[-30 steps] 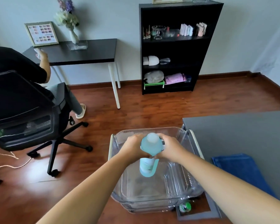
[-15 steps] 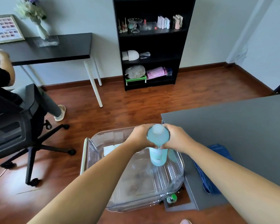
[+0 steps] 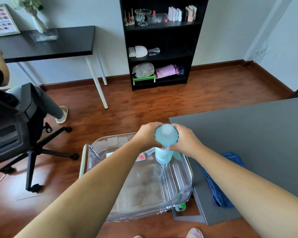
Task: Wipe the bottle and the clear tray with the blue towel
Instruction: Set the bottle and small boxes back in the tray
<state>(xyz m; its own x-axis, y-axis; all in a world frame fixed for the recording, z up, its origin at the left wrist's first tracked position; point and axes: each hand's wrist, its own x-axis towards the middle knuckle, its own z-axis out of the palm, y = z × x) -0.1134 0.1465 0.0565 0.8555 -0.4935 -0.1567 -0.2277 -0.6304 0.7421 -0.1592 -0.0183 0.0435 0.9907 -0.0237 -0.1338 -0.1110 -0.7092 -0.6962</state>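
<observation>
Left hand (image 3: 147, 137) and right hand (image 3: 185, 140) stay clasped round the bottle (image 3: 165, 143), now carried rightward over the clear tray (image 3: 144, 186) toward the desk (image 3: 248, 131); blue towel (image 3: 220, 186) waits there, unwiped work ahead.

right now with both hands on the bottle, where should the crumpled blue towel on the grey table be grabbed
Pinch the crumpled blue towel at its bunched fold by the near-left edge of the grey table, coming from above with the right hand. It lies loosely heaped there, so raised folds are likely easy to catch. The left hand could keep the pale blue plastic bottle.
</observation>
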